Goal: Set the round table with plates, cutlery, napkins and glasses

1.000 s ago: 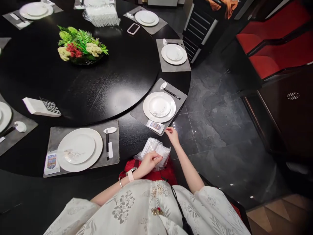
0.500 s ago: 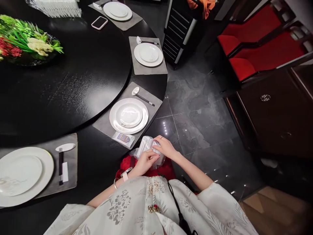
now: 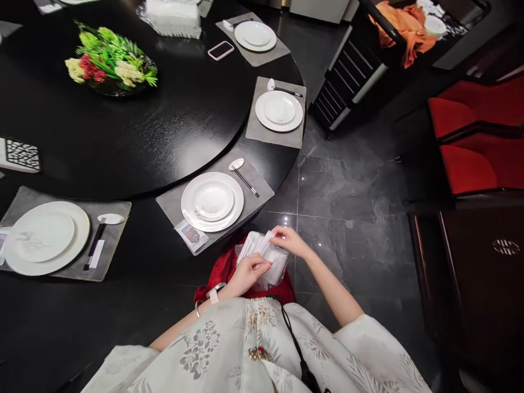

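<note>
In front of my waist is a clear plastic bag (image 3: pixel 278 270) full of slim white packets. My right hand (image 3: pixel 290 242) pinches one slim white packet (image 3: pixel 266 240) by its end, at the bag's open top. My left hand (image 3: pixel 249 273), with a watch and bracelet at the wrist, is closed at the near side of the bag, thumb and fingertips together; its exact grip is partly hidden. Just beyond the bag is a place setting: stacked white plates (image 3: pixel 213 202), a printed wet-wipe packet (image 3: pixel 191 234), black chopsticks (image 3: pixel 245 181) and a white rest (image 3: pixel 236 164) on a grey placemat (image 3: pixel 260 191).
Left, another setting has plates (image 3: pixel 47 237), chopsticks and a slim white packet (image 3: pixel 96 254) beside them. A flower arrangement (image 3: pixel 112 63), phone (image 3: pixel 221 51) and a wrapped white stack (image 3: pixel 174 16) are on the round black table. Red chairs (image 3: pixel 466 164) and a black trolley (image 3: pixel 352 71) stand right.
My right hand has drawn a slim white packet partly up from the bag and shifted a little right. My left hand stays at the bag. The view has turned, showing more of the table.
</note>
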A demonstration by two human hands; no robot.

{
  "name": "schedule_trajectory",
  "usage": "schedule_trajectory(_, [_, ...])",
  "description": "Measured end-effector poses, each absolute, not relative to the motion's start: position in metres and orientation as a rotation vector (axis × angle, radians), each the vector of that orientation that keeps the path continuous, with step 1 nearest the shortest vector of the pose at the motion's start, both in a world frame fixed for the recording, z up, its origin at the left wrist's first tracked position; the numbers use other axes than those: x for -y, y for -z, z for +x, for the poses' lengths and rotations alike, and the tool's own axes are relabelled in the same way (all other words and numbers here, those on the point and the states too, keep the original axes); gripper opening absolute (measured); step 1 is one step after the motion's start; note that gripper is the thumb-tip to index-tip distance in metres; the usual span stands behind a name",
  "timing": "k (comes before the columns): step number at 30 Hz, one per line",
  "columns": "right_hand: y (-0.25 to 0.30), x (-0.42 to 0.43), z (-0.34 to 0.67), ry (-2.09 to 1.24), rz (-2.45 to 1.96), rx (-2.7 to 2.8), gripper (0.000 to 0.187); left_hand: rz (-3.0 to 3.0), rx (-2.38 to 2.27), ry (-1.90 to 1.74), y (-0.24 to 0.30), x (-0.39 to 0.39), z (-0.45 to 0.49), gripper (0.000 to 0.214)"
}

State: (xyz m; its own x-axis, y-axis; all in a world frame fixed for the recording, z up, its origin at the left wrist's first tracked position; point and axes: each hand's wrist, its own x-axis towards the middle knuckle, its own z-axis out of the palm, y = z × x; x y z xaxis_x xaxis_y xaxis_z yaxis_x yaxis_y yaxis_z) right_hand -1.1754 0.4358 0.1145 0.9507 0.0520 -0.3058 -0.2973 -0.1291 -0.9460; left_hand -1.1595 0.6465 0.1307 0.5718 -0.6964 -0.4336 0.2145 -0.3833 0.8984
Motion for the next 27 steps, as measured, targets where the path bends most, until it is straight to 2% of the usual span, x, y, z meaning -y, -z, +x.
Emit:
schedule_trajectory(4, [-0.094,-0.369,-1.084,-0.241,-1.607,-0.285,0.020,1.697,0.398,1.000,-0.126,-0.626,-1.146,0.028])
schedule_trajectory(8, [-0.038,-0.350,-0.978,-0.219,-1.996,-0.336,0.003,1.711,0.346,0.958,-0.119,-0.611,-1.135,0.027])
schedule_trajectory(10, [-0.011,-0.359,-0.944,-0.234,-2.157,-0.350,0.006,1.713,0.288,0.941,-0.116,-0.606,-1.129,0.028])
schedule_trajectory(17, [0.035,-0.385,-0.950,-0.300,-2.275,-0.312,0.020,1.743,0.147,0.882,-0.112,-0.601,-1.093,0.031])
schedule_trajectory(23, [0.019,-0.386,-0.954,-0.306,-2.217,-0.297,0.020,1.742,0.120,0.857,-0.111,-0.579,-1.072,0.030])
schedule_trajectory(27, [-0.043,-0.354,-1.008,0.082,-2.016,-0.458,0.013,1.710,0.033,0.808,-0.114,-0.536,-1.062,0.030])
